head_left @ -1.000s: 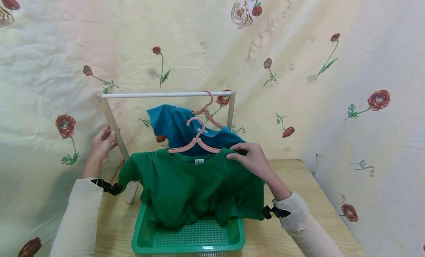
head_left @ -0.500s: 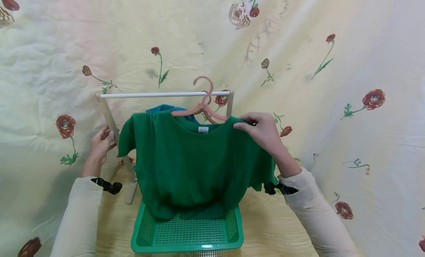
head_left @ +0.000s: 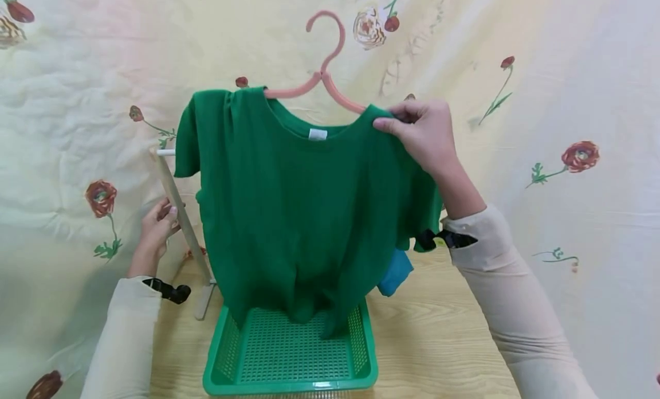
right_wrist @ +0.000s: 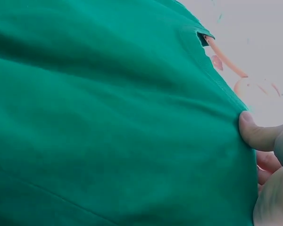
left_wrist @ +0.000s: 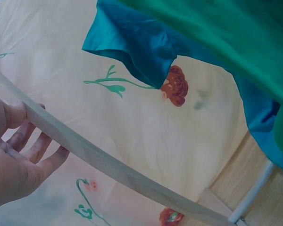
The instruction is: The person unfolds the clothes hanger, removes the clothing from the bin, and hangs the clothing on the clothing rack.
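Note:
A green T-shirt [head_left: 309, 198] hangs on a pink hanger [head_left: 334, 92], held up before the clothes rack. My right hand [head_left: 425, 132] pinches the shirt's shoulder over the hanger's arm, thumb in front. In the right wrist view, the thumb [right_wrist: 254, 134] presses on the green cloth. At the left, my left hand [head_left: 156, 227] holds the wooden upright [head_left: 180, 210] of the rack, its fingers around the post in the left wrist view. A blue shirt [left_wrist: 132, 42] hangs behind the green one. Most of the rack's white rail [head_left: 166, 152] is hidden by the green shirt.
A green plastic basket [head_left: 289, 384] with mesh walls stands on the wooden table [head_left: 428, 330], below the shirt's hem. The rack's foot [head_left: 204, 301] rests left of the basket. A flowered cloth [head_left: 546, 101] forms the backdrop.
My right hand has raised the green shirt and its hanger from low over the basket to above the rail's height, covering most of the blue shirt. The left hand stays on the post.

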Demonstrator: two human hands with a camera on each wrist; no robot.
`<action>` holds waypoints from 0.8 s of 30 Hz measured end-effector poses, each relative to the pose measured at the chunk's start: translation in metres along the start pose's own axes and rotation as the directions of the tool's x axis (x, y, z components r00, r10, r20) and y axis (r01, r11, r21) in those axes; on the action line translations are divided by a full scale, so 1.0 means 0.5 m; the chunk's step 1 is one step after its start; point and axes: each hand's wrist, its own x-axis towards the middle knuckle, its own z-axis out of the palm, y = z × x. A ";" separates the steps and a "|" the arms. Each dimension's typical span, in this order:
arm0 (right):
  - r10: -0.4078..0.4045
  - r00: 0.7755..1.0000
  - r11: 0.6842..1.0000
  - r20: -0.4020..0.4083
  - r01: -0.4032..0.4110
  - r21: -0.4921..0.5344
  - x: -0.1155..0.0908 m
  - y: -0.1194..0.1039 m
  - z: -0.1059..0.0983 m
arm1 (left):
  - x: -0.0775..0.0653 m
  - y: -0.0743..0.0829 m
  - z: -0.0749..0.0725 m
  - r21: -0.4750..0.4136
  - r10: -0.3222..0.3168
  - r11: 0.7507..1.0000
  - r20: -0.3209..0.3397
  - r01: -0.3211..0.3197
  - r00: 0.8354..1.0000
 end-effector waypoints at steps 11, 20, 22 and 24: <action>0.046 0.981 0.995 -0.187 -0.028 0.096 0.113 -0.053 -0.030 | 0.002 -0.005 -0.001 -0.029 0.009 1.000 -0.005 -0.009 1.000; 0.048 0.940 0.990 -0.337 0.000 0.139 0.155 -0.086 -0.033 | -0.005 -0.005 0.003 -0.059 0.021 0.998 0.003 -0.021 1.000; 0.003 0.933 0.991 -0.360 0.046 0.128 0.155 -0.090 -0.029 | -0.005 -0.005 0.005 -0.046 0.019 0.999 0.007 -0.019 1.000; -0.035 0.930 0.991 -0.367 0.080 0.109 0.151 -0.091 -0.022 | -0.005 -0.004 0.007 -0.025 0.019 0.999 0.012 -0.019 1.000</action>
